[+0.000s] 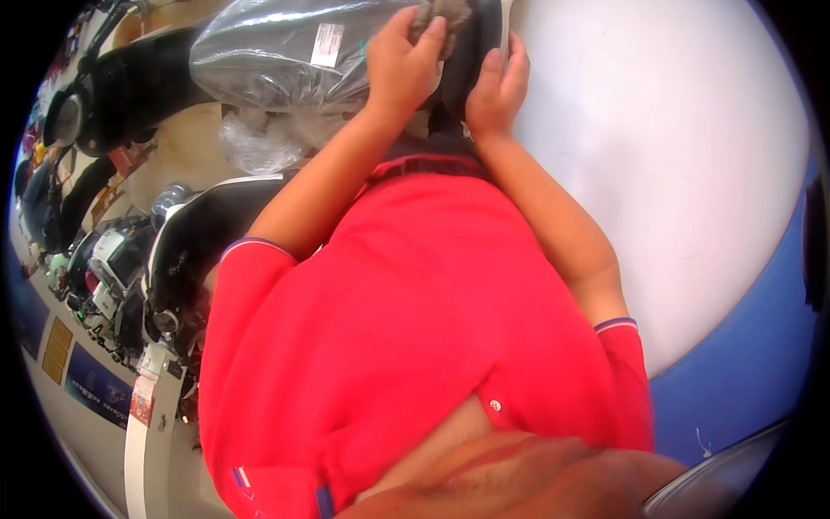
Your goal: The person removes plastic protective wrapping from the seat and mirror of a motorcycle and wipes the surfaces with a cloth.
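Note:
At the top of the head view, my left hand (405,71) is closed on a crumpled grey-brown rag (448,24), pinched between thumb and fingers. The rag lies against a dark panel (474,52) that looks like part of a scooter. Beside it, a scooter seat (268,56) is wrapped in clear plastic, with a white label (327,45) on it. My right hand (500,91) is closed round the pale edge of the dark panel, its thumb towards the panel and its fingers partly hidden.
A white wall (657,156) with a blue lower band (743,346) stands close on the right. On the left are a black scooter (143,78) and another dark scooter (203,238). Crumpled clear plastic (259,143) lies between them and me.

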The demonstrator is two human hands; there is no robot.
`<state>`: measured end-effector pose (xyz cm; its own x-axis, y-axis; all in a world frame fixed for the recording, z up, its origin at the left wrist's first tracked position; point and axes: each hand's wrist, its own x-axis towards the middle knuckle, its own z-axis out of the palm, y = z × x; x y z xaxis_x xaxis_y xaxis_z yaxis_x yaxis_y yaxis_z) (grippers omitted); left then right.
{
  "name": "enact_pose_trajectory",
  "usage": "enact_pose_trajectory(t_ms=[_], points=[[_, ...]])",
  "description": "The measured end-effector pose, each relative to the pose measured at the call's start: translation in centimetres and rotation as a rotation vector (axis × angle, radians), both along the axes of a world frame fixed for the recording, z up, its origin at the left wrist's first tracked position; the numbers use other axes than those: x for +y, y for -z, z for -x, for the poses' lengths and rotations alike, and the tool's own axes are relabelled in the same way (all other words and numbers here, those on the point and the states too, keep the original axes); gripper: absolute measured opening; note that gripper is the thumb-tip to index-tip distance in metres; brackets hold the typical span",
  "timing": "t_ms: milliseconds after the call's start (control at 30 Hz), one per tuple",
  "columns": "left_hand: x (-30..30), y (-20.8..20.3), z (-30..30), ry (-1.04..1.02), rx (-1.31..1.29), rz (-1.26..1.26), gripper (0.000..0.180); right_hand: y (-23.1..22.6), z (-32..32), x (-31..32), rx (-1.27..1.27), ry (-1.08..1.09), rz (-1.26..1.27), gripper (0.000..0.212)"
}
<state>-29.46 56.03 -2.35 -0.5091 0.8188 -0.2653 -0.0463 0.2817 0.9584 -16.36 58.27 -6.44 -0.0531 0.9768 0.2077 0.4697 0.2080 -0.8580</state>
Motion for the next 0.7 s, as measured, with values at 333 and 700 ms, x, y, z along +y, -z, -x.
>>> enact_pose_trajectory(t_ms=[333,700], points=[[1.9,-4.4,-5.7,0.246,-0.017,-0.001,0.036,-1.0,-5.4,1.5,0.565,-0.147,0.328,0.027],[1.4,-5.4,-6.6,0.187,0.622,0.024,0.050,-1.3,-9.3,5.1,0.476,-0.040,0.438,0.032]])
